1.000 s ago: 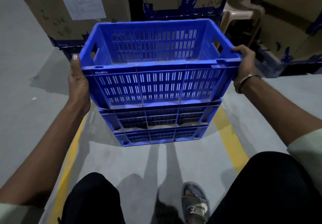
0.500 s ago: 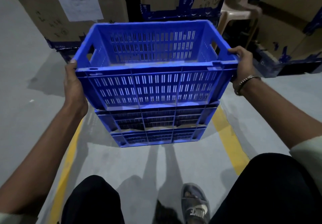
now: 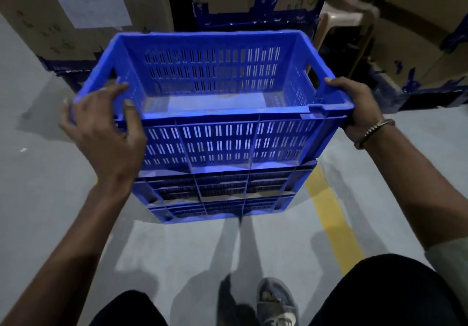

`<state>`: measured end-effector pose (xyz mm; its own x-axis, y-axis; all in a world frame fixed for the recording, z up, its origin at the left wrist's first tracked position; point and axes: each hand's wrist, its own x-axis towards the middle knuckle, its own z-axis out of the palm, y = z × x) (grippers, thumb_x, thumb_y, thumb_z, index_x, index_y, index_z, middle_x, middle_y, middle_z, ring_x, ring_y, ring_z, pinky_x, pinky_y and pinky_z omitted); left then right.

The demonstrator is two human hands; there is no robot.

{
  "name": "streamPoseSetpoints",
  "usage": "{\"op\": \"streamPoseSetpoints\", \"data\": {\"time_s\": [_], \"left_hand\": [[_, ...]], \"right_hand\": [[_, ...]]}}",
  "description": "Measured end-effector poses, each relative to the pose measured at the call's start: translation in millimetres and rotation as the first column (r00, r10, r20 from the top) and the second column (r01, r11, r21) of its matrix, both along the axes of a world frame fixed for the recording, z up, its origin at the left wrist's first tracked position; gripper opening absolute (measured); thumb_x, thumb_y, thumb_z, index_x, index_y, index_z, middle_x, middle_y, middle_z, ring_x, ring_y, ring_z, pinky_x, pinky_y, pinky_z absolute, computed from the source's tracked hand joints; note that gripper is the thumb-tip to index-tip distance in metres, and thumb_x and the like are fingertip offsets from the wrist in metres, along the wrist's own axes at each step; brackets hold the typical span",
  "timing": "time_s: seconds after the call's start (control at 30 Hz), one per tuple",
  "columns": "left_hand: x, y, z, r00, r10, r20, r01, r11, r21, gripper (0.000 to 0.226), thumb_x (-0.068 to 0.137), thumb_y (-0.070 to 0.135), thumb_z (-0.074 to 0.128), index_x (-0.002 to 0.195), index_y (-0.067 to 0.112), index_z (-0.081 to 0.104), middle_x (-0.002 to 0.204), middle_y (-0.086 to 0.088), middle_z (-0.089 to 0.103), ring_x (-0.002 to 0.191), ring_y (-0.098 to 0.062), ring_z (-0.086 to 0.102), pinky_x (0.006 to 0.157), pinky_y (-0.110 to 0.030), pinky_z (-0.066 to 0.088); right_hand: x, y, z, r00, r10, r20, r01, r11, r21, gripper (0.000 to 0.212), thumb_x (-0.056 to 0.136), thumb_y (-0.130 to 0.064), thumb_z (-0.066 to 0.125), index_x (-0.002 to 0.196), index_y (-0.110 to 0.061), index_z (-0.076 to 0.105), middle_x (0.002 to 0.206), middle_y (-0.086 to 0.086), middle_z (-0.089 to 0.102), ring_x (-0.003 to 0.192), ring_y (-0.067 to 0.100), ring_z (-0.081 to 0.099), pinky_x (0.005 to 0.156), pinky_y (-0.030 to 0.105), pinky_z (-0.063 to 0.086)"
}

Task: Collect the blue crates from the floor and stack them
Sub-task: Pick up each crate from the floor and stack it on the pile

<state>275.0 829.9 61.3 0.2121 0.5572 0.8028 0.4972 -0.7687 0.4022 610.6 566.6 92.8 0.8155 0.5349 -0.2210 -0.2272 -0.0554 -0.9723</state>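
Note:
The top blue crate (image 3: 220,140), slotted and empty, sits on a stack of two more blue crates (image 3: 220,186) on the grey floor in front of me. My right hand (image 3: 354,107) grips the rim at its right end, a metal bracelet on the wrist. Over the crate's near-left corner is my left hand (image 3: 106,135), blurred, its fingers spread, with thumb and forefinger reaching past the rim and not clasped round it.
Large cardboard boxes (image 3: 83,21) with paper labels stand just behind the stack. A beige plastic chair (image 3: 347,16) is at the back right. Yellow floor lines (image 3: 331,219) run on either side of the stack. My sandalled foot (image 3: 276,303) is below.
My left hand has left its grip on the crate's left side and come up over the near-left corner with fingers spread. The right hand keeps its hold.

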Motion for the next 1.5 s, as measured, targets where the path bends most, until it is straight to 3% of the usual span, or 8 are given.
{"op": "streamPoseSetpoints", "data": {"time_s": [0.2,0.33,0.5,0.77,0.9,1.07,1.27,1.5], "left_hand": [[3.7,-14.0,12.8,0.945,0.074,-0.318,-0.111,0.989,-0.098,0.030,0.109,0.034,0.042,0.108,0.026,0.072,0.106,0.005,0.074,0.114,-0.025,0.060,0.116,-0.044,0.027],[-1.5,-21.4,41.0,0.850,-0.001,-0.527,-0.118,0.974,-0.192,0.032,0.110,0.036,0.039,0.114,0.024,0.068,0.113,0.002,0.073,0.111,-0.027,0.057,0.112,-0.048,0.029],[-10.6,-42.7,101.3,0.740,-0.148,-0.656,-0.142,0.919,-0.368,0.049,0.109,0.051,0.028,0.129,0.023,0.063,0.127,-0.001,0.070,0.122,-0.027,0.062,0.116,-0.051,0.034],[-34.0,-160.7,281.5,0.609,-0.441,-0.660,-0.033,0.817,-0.576,0.047,0.104,0.050,0.034,0.119,0.019,0.066,0.111,-0.007,0.073,0.106,-0.034,0.066,0.098,-0.047,0.045],[-66.2,-227.7,328.1,0.563,-0.633,-0.532,-0.035,0.625,-0.780,0.042,0.103,0.050,0.045,0.127,0.019,0.062,0.124,-0.009,0.069,0.119,-0.036,0.061,0.100,-0.048,0.045],[-108.7,-315.3,361.4,0.303,-0.854,-0.422,-0.081,0.418,-0.905,0.044,0.102,0.039,0.056,0.141,0.021,0.053,0.140,-0.011,0.059,0.131,-0.036,0.051,0.107,-0.048,0.041],[-137.6,-404.9,378.5,-0.027,-0.943,-0.331,-0.084,0.333,-0.939,0.048,0.102,0.040,0.055,0.146,0.025,0.048,0.146,-0.006,0.053,0.138,-0.028,0.048,0.110,-0.042,0.041],[-140.6,-503.1,383.4,-0.323,-0.893,-0.314,0.047,0.316,-0.947,0.043,0.102,0.040,0.055,0.142,0.023,0.051,0.139,-0.008,0.059,0.134,-0.029,0.050,0.106,-0.039,0.046]], "right_hand": [[-17.3,5.7,11.9,0.979,0.003,-0.202,0.036,0.981,0.191,0.017,0.093,-0.022,0.059,0.099,-0.011,0.069,0.093,0.003,0.075,0.083,0.021,0.070,0.082,0.032,0.055],[-29.7,-3.2,35.4,0.969,-0.172,-0.174,0.150,0.980,-0.134,0.034,0.081,-0.042,0.075,0.106,-0.019,0.076,0.109,-0.002,0.077,0.093,0.019,0.073,0.081,0.034,0.057],[-47.7,-23.6,79.6,0.961,-0.275,-0.030,0.226,0.842,-0.490,0.041,0.065,-0.056,0.076,0.093,-0.026,0.076,0.082,-0.003,0.071,0.076,0.018,0.066,0.085,0.052,0.060],[-152.4,-81.6,213.9,0.988,-0.154,-0.023,0.109,0.791,-0.602,0.008,0.074,-0.037,0.076,0.075,-0.036,0.068,0.082,0.002,0.076,0.072,0.021,0.065,0.080,0.047,0.059],[-243.2,-137.9,285.5,0.967,-0.241,-0.083,0.139,0.770,-0.623,0.006,0.072,-0.039,0.074,0.071,-0.042,0.070,0.070,-0.003,0.069,0.067,0.020,0.060,0.078,0.044,0.057],[-352.2,-232.6,324.7,0.902,-0.384,-0.198,0.147,0.704,-0.695,0.011,0.075,-0.035,0.075,0.085,-0.030,0.075,0.084,0.000,0.074,0.079,0.019,0.066,0.081,0.046,0.059],[-432.6,-340.0,357.9,0.692,-0.653,-0.308,0.272,0.630,-0.727,0.010,0.087,-0.029,0.072,0.093,-0.021,0.074,0.086,0.008,0.072,0.074,0.026,0.066,0.059,0.034,0.054],[-528.6,-477.1,379.7,0.302,-0.859,-0.415,0.476,0.512,-0.715,0.011,0.090,-0.020,0.066,0.079,-0.017,0.070,0.071,0.007,0.062,0.063,0.022,0.056,0.059,0.028,0.044]]}}
